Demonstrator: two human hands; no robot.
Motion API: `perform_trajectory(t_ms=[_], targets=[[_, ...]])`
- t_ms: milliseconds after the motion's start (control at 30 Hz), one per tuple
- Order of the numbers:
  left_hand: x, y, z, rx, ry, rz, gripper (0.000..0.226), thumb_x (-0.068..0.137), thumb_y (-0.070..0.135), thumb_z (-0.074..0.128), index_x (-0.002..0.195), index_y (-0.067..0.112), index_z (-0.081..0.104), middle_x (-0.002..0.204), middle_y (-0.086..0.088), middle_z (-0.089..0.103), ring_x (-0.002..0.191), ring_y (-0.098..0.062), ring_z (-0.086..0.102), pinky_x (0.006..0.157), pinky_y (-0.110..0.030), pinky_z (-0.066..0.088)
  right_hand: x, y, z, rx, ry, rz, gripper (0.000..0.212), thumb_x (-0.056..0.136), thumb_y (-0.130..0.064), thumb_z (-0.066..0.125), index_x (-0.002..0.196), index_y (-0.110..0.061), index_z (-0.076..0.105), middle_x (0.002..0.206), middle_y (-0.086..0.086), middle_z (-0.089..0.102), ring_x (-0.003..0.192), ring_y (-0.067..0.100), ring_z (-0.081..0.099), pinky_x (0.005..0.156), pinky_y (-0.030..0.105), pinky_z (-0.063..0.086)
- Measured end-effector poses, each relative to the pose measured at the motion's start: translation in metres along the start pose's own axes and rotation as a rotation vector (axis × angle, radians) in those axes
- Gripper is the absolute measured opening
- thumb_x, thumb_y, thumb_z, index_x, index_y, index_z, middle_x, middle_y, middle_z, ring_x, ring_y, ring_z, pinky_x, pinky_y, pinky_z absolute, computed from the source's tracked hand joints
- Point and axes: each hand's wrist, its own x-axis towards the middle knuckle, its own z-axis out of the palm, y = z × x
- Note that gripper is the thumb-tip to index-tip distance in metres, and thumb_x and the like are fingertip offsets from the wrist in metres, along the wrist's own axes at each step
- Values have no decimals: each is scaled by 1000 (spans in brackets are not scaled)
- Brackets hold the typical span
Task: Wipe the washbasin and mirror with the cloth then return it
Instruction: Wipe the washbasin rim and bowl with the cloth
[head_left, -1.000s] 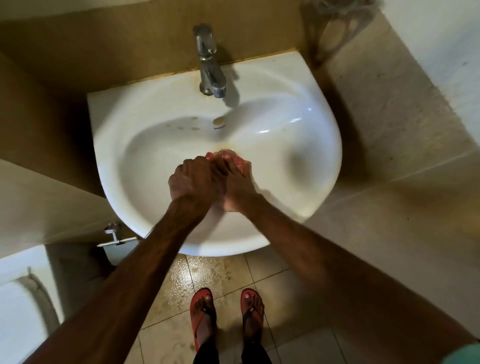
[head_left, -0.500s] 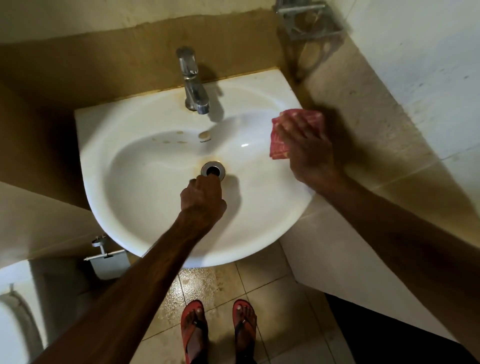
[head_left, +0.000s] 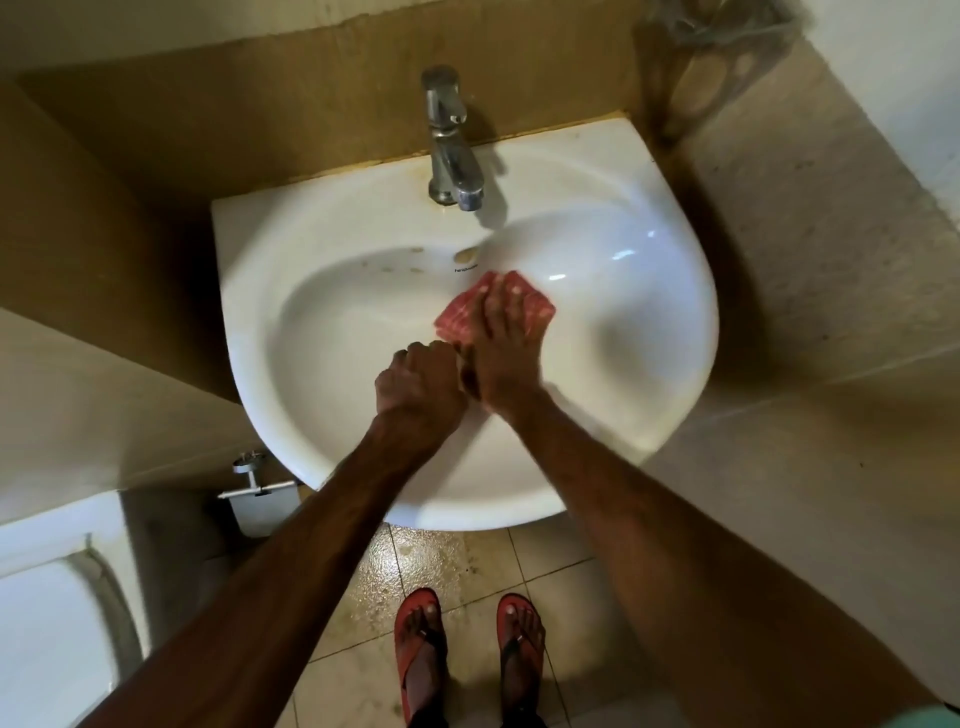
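The white washbasin (head_left: 322, 322) fills the middle of the head view. A red patterned cloth (head_left: 460, 319) lies pressed against the bowl just below the overflow hole, near the centre. My right hand (head_left: 501, 353) lies flat on it with fingers spread, holding it to the porcelain. My left hand (head_left: 418, 387) is a closed fist inside the bowl, touching the right hand's left side and covering the drain. No mirror is in view.
A chrome tap (head_left: 452, 150) stands at the basin's back edge. A wire rack (head_left: 717, 31) hangs on the wall at upper right. A toilet (head_left: 52, 623) is at lower left, a metal fitting (head_left: 254, 483) under the basin. My feet in red sandals (head_left: 421, 649) stand on wet tiles.
My right hand has swept the cloth from the basin's right rim down to the bowl's centre, beside the left fist. One second ago both hands were together over the drain.
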Motion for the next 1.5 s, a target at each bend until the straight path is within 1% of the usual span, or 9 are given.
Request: perform_trajectory(t_ms=[133, 267, 367, 600, 867, 967, 1033, 1267, 1500], targets=[[3, -7, -8, -21, 39, -50, 29, 86, 14, 57, 114, 8, 60, 118, -13, 63, 114, -35, 58, 89, -38, 50, 0, 4, -11, -12, -226, -282, 67, 106, -34, 44, 165, -29, 12, 175, 5, -4, 161, 36, -5, 124, 68, 2], [5, 3, -12, 27, 10, -94, 28, 84, 9, 56, 112, 5, 56, 119, -14, 60, 114, -35, 55, 86, -34, 47, 7, 75, -51, -210, -167, -585, 68, 89, -15, 24, 148, -25, 56, 163, 6, 43, 151, 35, 39, 119, 61, 34], [7, 15, -10, 31, -33, -74, 27, 85, 9, 56, 111, 6, 56, 118, -13, 61, 115, -33, 54, 81, -32, 44, 7, 145, -82, -246, -5, -504, 66, 87, -12, 24, 134, -26, 69, 152, 6, 57, 142, 33, 52, 114, 65, 40], [1, 28, -4, 29, -52, -64, 27, 84, 9, 57, 111, 7, 58, 117, -12, 61, 115, -32, 55, 78, -31, 41, -27, 148, -99, -273, 197, -77, 66, 90, -20, 25, 151, -17, 51, 166, 6, 37, 156, 32, 29, 125, 64, 12], [0, 11, -4, 63, -58, -17, 25, 86, 8, 54, 111, 6, 56, 119, -13, 59, 117, -33, 52, 80, -32, 42, -3, 57, -35, -98, -80, -96, 68, 82, -25, 45, 149, -16, 54, 162, 18, 40, 150, 47, 34, 113, 74, 29], [-1, 15, -11, 44, -16, 38, 25, 84, 7, 54, 109, 5, 58, 114, -14, 60, 114, -34, 54, 77, -33, 41, 0, 36, -32, -52, -257, -212, 63, 105, -29, 46, 163, -35, 23, 175, 2, 1, 161, 33, -3, 121, 71, 8], [-2, 24, -14, 13, -13, 81, 29, 82, 5, 53, 110, 6, 59, 113, -13, 62, 113, -34, 56, 79, -35, 47, -2, 44, -42, -46, -290, -243, 67, 105, -27, 47, 163, -42, 16, 175, -7, 0, 162, 24, -5, 124, 61, 8], [1, 61, -10, -92, -53, 303, 16, 76, -1, 52, 91, 4, 54, 109, -17, 59, 104, -34, 58, 85, -34, 48, -26, 138, -104, -161, 16, -216, 60, 76, -17, 64, 133, -33, 67, 159, 0, 49, 152, 26, 39, 124, 61, 18], [-5, 98, -6, -135, -63, 471, 38, 89, 9, 54, 122, -8, 59, 129, -22, 59, 123, -38, 55, 101, -37, 46, -63, 142, -130, -181, 158, 62, 52, 74, -18, 63, 125, -24, 67, 167, 9, 34, 155, 30, 30, 122, 57, 24]])
